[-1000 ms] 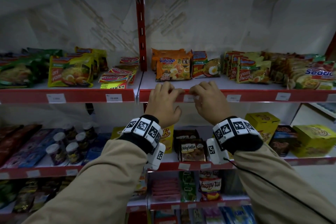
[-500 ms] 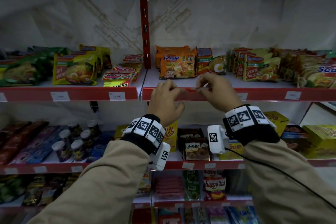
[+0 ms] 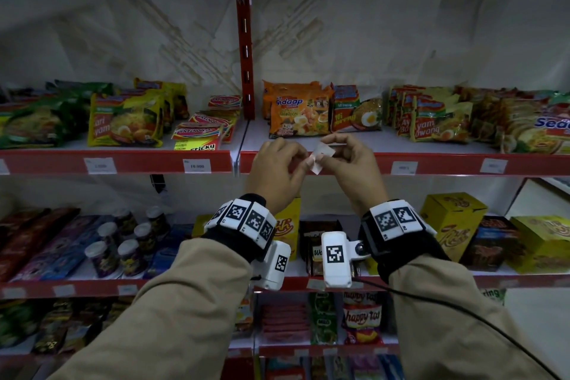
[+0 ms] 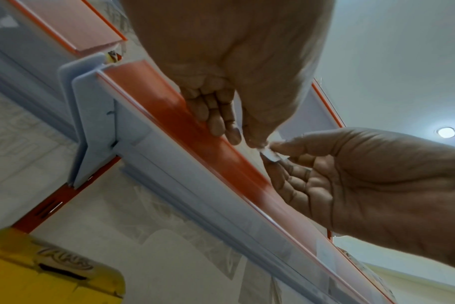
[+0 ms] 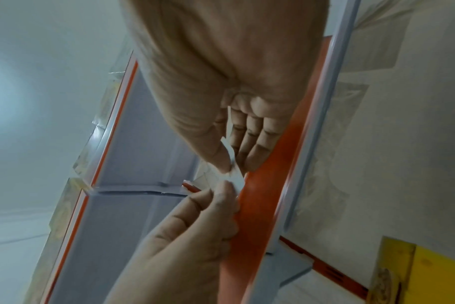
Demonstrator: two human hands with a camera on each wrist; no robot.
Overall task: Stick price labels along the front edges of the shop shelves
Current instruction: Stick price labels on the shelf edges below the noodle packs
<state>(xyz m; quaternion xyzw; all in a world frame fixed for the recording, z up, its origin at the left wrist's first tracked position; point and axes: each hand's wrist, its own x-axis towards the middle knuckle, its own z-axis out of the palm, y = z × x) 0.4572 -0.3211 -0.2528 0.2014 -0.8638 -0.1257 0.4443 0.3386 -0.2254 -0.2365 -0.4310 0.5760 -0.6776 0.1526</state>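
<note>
A small white price label [image 3: 321, 154] hangs between my two hands, just in front of the red front edge [image 3: 447, 165] of the top shelf. My left hand [image 3: 301, 161] pinches its left end and my right hand [image 3: 330, 149] pinches its right end. The label looks bent or partly peeled, with a flap hanging down. From the left wrist, the label [image 4: 271, 155] sits between the left thumb and the right fingertips, beside the red strip [image 4: 208, 139]. From the right wrist, the right thumb and fingers hold the label [image 5: 234, 171] against the strip [image 5: 260, 195].
Other white labels [image 3: 404, 167] [image 3: 493, 165] [image 3: 196, 165] are stuck on the same red edge. Noodle packets [image 3: 297, 114] stand on the shelf just behind my hands. A red upright post [image 3: 245, 40] divides the bays. Shelves below carry boxes, cans and snacks.
A second ago both hands' fingers lay on the red edge with a label between them. They have since come off the strip and now hold the white label in the air.
</note>
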